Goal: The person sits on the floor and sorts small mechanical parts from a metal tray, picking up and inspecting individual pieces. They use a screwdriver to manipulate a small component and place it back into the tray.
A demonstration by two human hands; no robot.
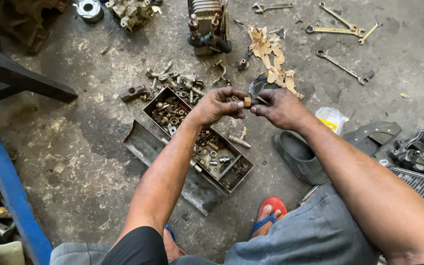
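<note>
A small brass fitting (247, 102) is pinched between the fingertips of both hands, the left hand (217, 104) closed on one side and the right hand (279, 107) closed on the other. Just below the left hand lies an open metal box (149, 108) of nuts and fittings on the concrete floor (84, 147). Beyond the right hand lie wrenches (342, 65) and torn cardboard (271, 54).

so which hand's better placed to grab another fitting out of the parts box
Left, probably. The left hand hangs right above the metal parts box, pinching the small brass fitting. The right hand sits off to the box's side, over bare floor.
</note>
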